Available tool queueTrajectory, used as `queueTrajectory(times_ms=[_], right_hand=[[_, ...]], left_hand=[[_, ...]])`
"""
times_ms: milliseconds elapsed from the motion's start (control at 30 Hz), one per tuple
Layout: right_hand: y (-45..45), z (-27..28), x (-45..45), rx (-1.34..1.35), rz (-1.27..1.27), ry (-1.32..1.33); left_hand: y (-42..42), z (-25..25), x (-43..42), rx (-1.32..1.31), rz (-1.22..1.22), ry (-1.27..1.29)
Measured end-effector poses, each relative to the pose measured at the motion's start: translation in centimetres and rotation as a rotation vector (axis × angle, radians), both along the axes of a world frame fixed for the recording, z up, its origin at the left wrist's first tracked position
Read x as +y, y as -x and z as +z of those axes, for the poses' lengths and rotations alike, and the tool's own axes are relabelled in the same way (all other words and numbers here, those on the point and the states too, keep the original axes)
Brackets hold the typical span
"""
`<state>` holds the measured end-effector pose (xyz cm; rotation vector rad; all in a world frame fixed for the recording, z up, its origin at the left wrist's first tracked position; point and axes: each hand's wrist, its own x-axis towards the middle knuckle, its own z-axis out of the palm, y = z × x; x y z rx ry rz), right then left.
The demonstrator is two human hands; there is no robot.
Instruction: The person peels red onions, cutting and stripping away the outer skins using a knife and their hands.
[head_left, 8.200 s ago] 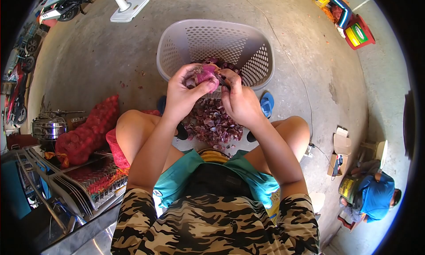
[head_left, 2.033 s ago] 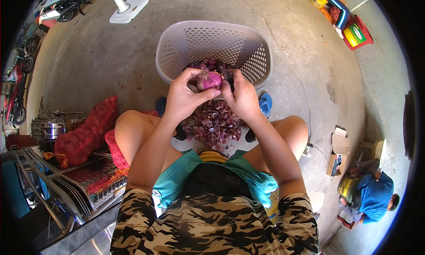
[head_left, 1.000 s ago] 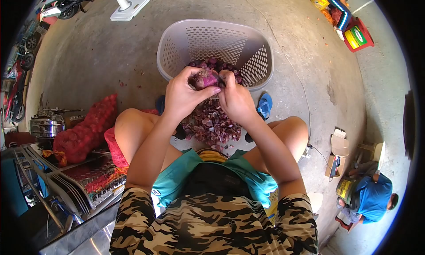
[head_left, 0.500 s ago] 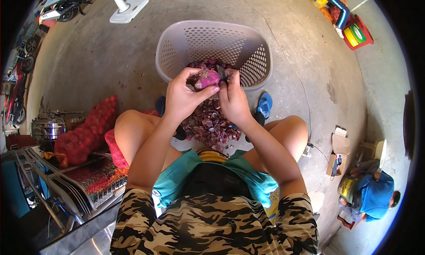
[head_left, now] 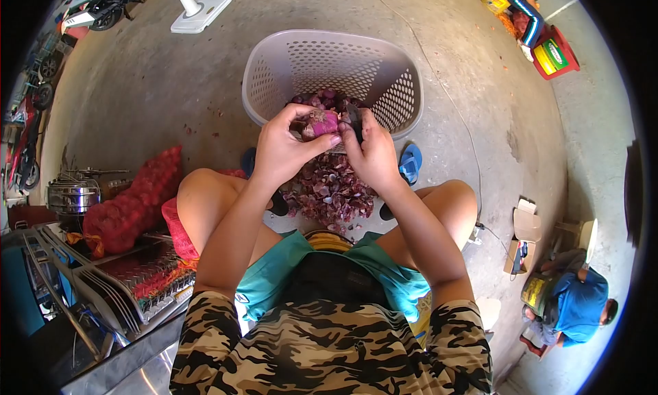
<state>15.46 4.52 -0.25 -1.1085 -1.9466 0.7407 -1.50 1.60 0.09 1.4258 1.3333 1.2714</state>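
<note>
Pinching a red onion (head_left: 323,124) between thumb and curled fingers, the left hand (head_left: 286,138) has it against its inner side, over the near rim of the perforated basket (head_left: 334,39). The right hand (head_left: 371,148), just beside the onion, grips a dark, blade-like tool (head_left: 354,116) between thumb and fingers. Loose skins (head_left: 331,193) lie heaped on the floor (head_left: 452,148) below.

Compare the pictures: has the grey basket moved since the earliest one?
No. The grey basket shows no clear shift in any direction, judged against the white base beyond it.
</note>
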Motion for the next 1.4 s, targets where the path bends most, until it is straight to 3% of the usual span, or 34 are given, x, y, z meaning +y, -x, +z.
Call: queueTrajectory(times_ms=[833,1000,1067,1133,1400], right_hand=[[-0.4,0.3,0.5,0.131,-0.066,0.050],[-0.5,-0.7,0.7,0.357,0.010,0.258],[-0.5,-0.1,0.3,0.394,0.077,0.235],[-0.3,1.0,0.0,0.313,0.141,0.049],[-0.1,-1.1,0.5,0.340,0.085,0.128]], left_hand=[[0.3,0.1,0.1,-0.200,-0.121,0.077],[0.4,-0.5,0.3,-0.232,-0.093,0.021],[0.6,0.0,0.3,-0.329,-0.081,0.116],[0.6,0.3,0.2,-0.358,-0.075,0.158],[0.3,-0.3,0.3,-0.327,-0.109,0.149]])
